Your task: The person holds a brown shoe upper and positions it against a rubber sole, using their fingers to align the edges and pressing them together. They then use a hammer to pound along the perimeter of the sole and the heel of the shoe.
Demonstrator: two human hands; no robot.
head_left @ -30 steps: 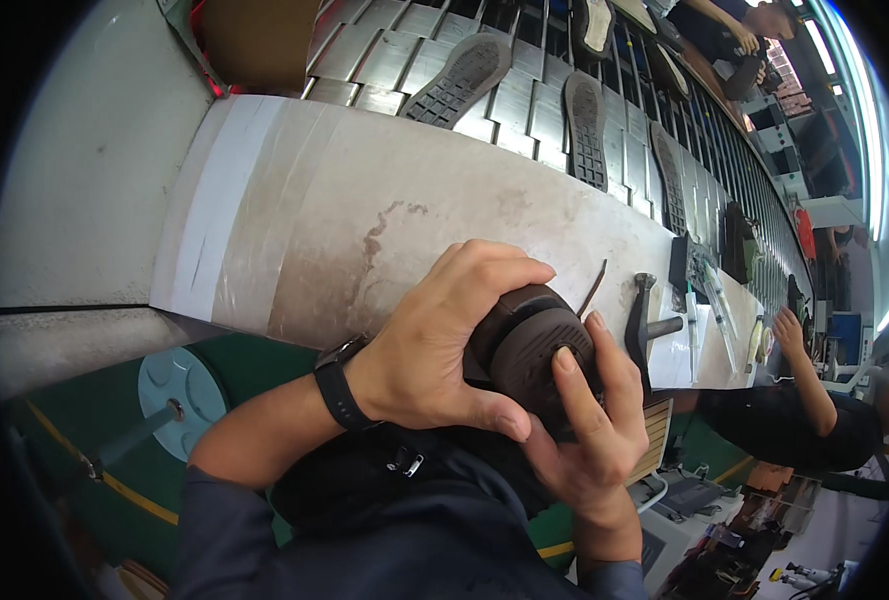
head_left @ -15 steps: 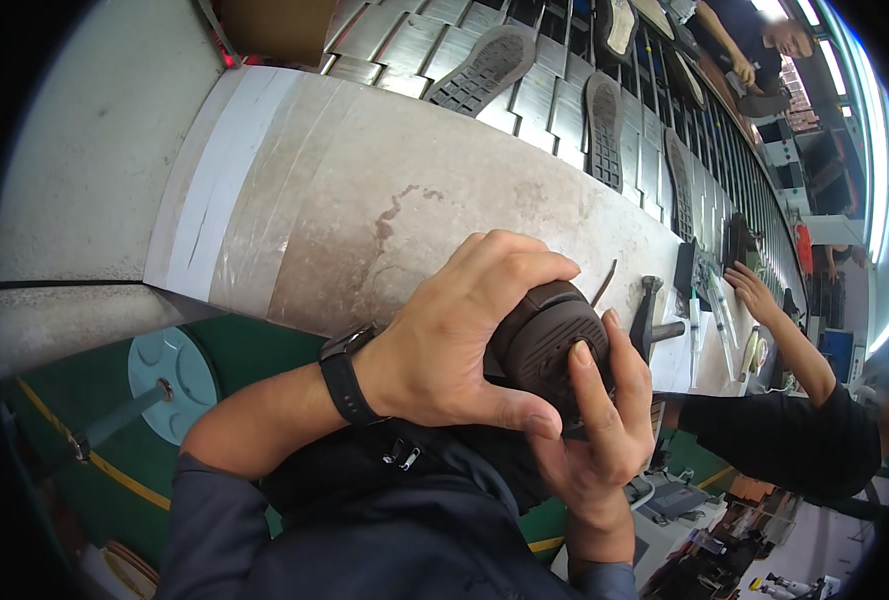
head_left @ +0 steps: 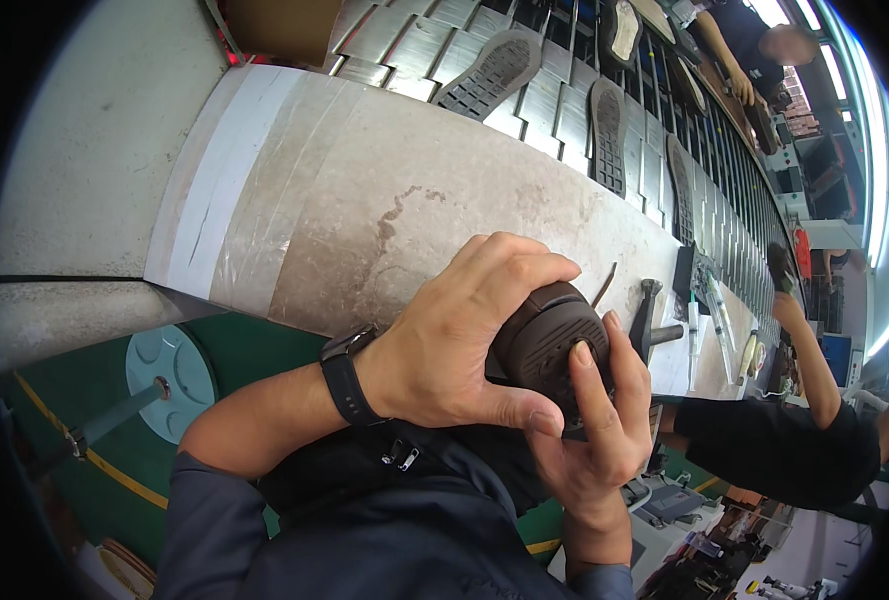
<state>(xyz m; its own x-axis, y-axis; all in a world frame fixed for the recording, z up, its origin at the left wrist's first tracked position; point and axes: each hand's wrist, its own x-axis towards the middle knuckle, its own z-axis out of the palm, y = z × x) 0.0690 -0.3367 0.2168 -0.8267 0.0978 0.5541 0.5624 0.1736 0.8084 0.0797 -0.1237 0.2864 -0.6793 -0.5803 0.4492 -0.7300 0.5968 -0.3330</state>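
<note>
Between my two hands is a dark brown shoe (head_left: pixel 536 352), its ridged sole turned up toward me. My left hand (head_left: pixel 454 345) wraps the shoe from the left, its fingers over the far end and its thumb along the near side. Fingers of my right hand (head_left: pixel 604 425) press on the sole and the right side, with the thumb close to my left thumb. The underside of the shoe and part of its near end are hidden. Just right of it, a hammer (head_left: pixel 645 318) lies on the worktable (head_left: pixel 444 215).
Beyond the table runs a slatted metal conveyor (head_left: pixel 554 120) carrying several soles, one a grey sole (head_left: pixel 606 135). Clear tubes (head_left: pixel 716 318) lie at the table's right. A co-worker's arm (head_left: pixel 812 365) reaches in there. At lower left stands a round light-blue stool (head_left: pixel 172 385).
The soles on the conveyor have shifted slightly to the right. The co-worker's hand at the right has moved farther away and now holds a dark shoe-like thing. My hands have hardly moved.
</note>
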